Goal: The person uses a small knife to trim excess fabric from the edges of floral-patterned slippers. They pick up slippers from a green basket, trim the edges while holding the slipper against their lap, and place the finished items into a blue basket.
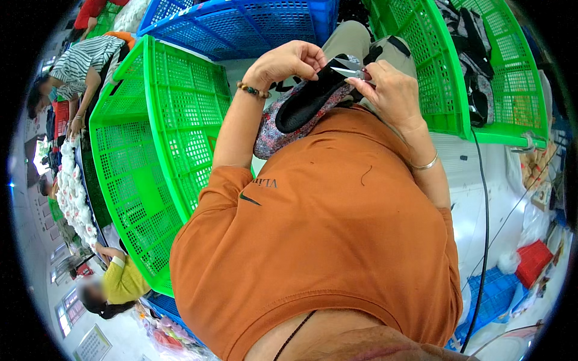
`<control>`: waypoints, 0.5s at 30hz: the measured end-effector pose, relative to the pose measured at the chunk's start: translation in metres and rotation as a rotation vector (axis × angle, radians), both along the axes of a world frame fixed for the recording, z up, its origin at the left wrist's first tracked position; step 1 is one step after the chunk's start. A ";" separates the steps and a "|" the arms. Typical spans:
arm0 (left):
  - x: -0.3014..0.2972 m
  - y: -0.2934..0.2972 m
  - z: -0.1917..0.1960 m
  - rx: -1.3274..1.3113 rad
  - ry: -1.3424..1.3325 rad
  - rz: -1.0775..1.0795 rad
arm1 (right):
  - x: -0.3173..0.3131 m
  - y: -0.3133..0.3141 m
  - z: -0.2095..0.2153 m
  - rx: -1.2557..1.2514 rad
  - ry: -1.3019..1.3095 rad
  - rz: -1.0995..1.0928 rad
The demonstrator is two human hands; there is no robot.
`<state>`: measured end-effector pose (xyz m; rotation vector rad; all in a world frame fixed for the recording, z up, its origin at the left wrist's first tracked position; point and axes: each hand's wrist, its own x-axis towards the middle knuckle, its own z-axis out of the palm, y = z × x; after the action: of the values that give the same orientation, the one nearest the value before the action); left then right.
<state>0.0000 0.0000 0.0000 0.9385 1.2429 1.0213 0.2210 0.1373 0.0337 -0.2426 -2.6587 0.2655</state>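
The speckled slipper [263, 142] with its black lining [295, 110] lay just below and between the two hands, its near end angled off beneath the left forearm and its side close against the orange shirt [313, 222]; resting it at the lap probably steadied it, so neither hand had to carry its weight. The left hand [293, 61] was bent over the slipper's far end, fingers curled in toward the thumb; whether they pinched the lining's edge or some fine thread, one could not tell. The right hand [388, 90] gripped small scissors [350, 72] between thumb and fingers, the blades parted and pointing across toward the left fingertips, a hold that seemed to keep the points in easy sight and under control. To the left of the hands stood a green crate [186, 102], ahead a blue crate [253, 24], and to the right another green crate [415, 60] holding dark footwear [475, 42], all seemingly set near for short reaches.
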 end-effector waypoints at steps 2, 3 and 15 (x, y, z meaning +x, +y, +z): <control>-0.005 0.001 -0.002 -0.013 -0.163 0.005 | -0.001 0.000 0.008 0.007 -0.012 0.025; -0.006 -0.004 -0.001 -0.022 -0.253 0.004 | -0.001 -0.004 0.011 -0.030 -0.005 0.055; -0.012 -0.003 0.001 0.057 -0.663 -0.061 | -0.003 -0.010 0.007 -0.073 0.115 0.087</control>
<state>-0.0116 -0.0034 0.0009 0.5961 0.6302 1.1937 0.2178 0.1272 0.0406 -0.1303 -2.5517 0.3937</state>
